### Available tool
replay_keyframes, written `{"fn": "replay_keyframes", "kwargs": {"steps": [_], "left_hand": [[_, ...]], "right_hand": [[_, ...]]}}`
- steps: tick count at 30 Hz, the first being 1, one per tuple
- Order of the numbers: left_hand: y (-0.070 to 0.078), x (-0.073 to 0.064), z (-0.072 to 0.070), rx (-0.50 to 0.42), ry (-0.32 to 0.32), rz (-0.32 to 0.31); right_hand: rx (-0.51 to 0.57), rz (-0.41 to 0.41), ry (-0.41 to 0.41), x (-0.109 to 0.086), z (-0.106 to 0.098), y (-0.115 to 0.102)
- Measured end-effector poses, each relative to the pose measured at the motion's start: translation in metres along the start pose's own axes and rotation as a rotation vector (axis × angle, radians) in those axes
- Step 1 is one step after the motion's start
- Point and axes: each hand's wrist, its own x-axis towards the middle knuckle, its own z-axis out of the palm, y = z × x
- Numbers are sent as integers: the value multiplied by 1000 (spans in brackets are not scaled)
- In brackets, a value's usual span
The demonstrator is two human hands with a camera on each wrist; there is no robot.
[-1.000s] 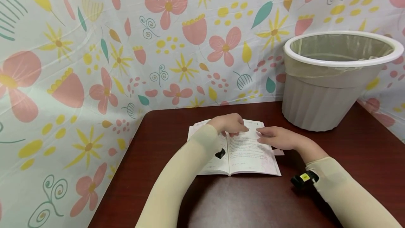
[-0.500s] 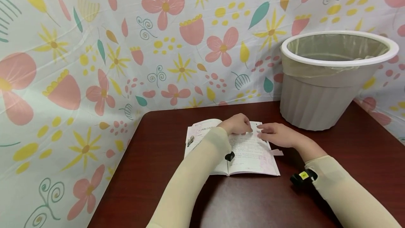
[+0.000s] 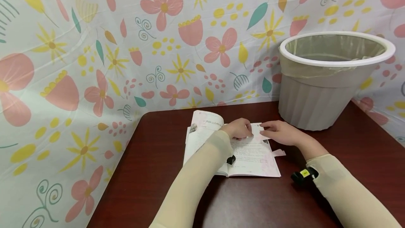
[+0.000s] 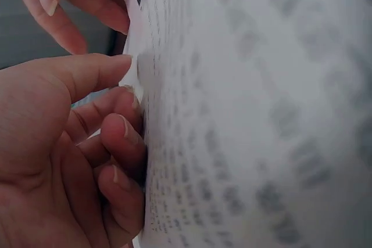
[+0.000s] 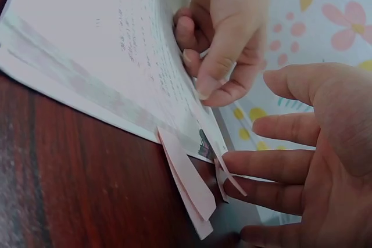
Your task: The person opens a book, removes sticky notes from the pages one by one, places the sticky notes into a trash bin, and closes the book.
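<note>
An open book [image 3: 253, 163] with printed text lies on the table. My left hand [image 3: 238, 128] is over the upper part of its right page, and its thumb and index finger pinch a thin paper edge, seen as a page [image 5: 145, 45], in the right wrist view. Its other fingers curl against the paper in the left wrist view. My right hand [image 3: 281, 132] is at the right page's upper corner with fingers extended, their tips close to a thin paper edge; contact is unclear. A pink paper tab [image 5: 189, 184] sticks out from the book's right side. At the upper left, a page [image 3: 205, 119] bulges upward.
A grey waste bin [image 3: 311, 97] with a white rim and a clear liner stands at the back right of the dark red table [image 3: 152, 157]. Behind hangs a flower-patterned cloth [image 3: 126, 45].
My left hand has shifted a little right and down. The page at the book's upper left has risen and curled up. My right hand has barely moved.
</note>
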Motion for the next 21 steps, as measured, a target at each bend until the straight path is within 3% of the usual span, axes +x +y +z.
{"fn": "replay_keyframes", "kwargs": {"steps": [7,14,21], "left_hand": [[-3,4,4,24,20,-46],[-2,-2,4,-12,34,-32],[-4,-1,3,-15,26,-31]], "right_hand": [[-9,30,18,-1,-3,1],[-52,41,67,-1,-6,6],[-99,91,61,1,-7,7]]}}
